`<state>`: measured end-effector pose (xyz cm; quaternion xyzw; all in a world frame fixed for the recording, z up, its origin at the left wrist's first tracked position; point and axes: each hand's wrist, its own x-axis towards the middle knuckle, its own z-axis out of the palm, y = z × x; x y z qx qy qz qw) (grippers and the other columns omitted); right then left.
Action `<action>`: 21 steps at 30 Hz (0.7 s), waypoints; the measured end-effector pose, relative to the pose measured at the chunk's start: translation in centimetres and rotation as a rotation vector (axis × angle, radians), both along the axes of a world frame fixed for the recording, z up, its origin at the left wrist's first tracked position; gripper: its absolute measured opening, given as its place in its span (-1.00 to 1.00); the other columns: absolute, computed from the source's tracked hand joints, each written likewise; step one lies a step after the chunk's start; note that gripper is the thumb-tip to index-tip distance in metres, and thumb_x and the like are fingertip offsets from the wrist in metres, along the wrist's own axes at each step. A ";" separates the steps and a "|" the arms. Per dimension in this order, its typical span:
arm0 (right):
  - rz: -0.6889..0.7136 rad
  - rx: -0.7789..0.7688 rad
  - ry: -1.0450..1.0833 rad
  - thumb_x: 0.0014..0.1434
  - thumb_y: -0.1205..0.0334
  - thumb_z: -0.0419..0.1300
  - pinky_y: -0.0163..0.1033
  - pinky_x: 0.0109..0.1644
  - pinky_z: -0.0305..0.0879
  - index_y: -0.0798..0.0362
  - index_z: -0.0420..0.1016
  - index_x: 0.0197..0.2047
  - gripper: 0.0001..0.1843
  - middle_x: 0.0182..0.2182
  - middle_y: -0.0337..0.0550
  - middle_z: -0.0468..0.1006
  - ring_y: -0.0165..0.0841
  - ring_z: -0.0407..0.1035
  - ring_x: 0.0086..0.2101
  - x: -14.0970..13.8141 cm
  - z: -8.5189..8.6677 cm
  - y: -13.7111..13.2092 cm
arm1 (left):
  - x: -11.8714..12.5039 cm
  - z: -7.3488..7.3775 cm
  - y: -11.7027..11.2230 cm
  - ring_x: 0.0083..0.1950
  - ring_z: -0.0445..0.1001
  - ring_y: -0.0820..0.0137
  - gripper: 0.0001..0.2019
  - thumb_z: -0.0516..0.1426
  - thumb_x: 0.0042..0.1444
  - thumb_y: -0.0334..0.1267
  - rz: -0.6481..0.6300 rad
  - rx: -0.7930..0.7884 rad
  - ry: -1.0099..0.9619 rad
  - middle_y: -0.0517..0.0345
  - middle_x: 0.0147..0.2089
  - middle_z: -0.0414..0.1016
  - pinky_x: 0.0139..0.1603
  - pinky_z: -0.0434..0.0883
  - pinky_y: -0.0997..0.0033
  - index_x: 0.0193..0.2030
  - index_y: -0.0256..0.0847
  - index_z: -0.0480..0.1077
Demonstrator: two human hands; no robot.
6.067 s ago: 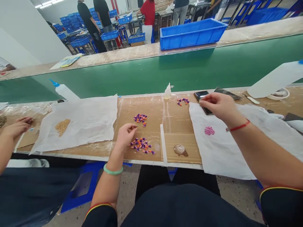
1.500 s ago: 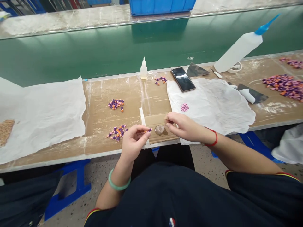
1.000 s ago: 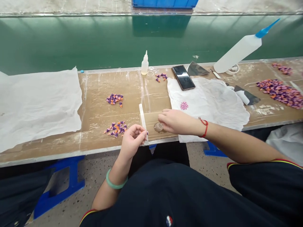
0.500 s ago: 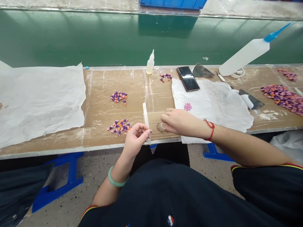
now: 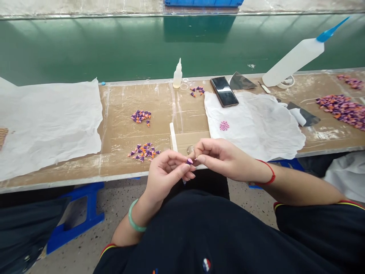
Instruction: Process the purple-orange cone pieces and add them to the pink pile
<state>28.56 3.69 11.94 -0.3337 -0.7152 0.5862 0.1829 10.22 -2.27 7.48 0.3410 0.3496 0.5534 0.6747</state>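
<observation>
Between the thumb and fingers of my left hand [image 5: 164,173] is a small purple-and-pink piece [image 5: 189,161], held just past the table's front edge. My right hand [image 5: 225,160] meets it from the right, thumb and forefinger pinched close to the piece; whatever is in that pinch is too small to make out. Behind the fingers, a clear round blob [image 5: 190,149] shows in part on a cardboard piece [image 5: 196,137]. A white strip [image 5: 173,137] lies along the cardboard's left side. To the left sits a pile of similar purple-and-orange pieces [image 5: 144,152].
More small pieces form another pile [image 5: 141,116] farther back. A small dropper bottle [image 5: 177,76] stands near a phone [image 5: 224,91]. Tiny pink bits [image 5: 224,126] rest on a white cloth [image 5: 256,121]. A large white bottle [image 5: 293,62] leans at the back right.
My right hand has come from over the cardboard toward me and joined my left hand. The left hand, still holding the small piece, has shifted slightly right and turned it.
</observation>
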 end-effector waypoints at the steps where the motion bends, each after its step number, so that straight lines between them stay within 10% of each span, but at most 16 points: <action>1: -0.003 0.035 -0.006 0.30 0.23 0.09 -0.33 -0.35 0.32 0.03 0.28 -0.33 -0.85 -0.42 -0.20 0.50 -0.38 0.39 -0.39 0.1 0.1 -0.1 | 0.1 0.1 -0.1 -0.49 0.61 0.49 -0.81 0.38 0.05 -0.23 0.001 0.002 0.013 0.17 -0.43 0.66 -0.50 0.52 0.68 -0.32 -0.25 0.49; 9: 0.028 0.341 -0.012 0.26 0.39 0.05 -0.40 -0.43 0.18 0.05 0.31 -0.34 -0.87 -0.47 -0.29 0.45 -0.49 0.29 -0.49 0.6 0.7 -0.7 | 0.5 0.7 -0.6 -0.47 0.64 0.43 -0.80 0.39 0.04 -0.22 0.032 0.052 0.060 0.15 -0.41 0.67 -0.45 0.58 0.63 -0.35 -0.25 0.50; 21: 0.043 0.407 0.022 0.24 0.42 0.06 -0.42 -0.37 0.25 0.05 0.32 -0.34 -0.87 -0.43 -0.29 0.50 -0.50 0.35 -0.45 0.8 0.6 -1.0 | 0.8 1.0 -0.7 -0.45 0.64 0.44 -0.82 0.39 0.03 -0.24 0.047 0.086 0.072 0.16 -0.36 0.68 -0.45 0.58 0.64 -0.36 -0.23 0.51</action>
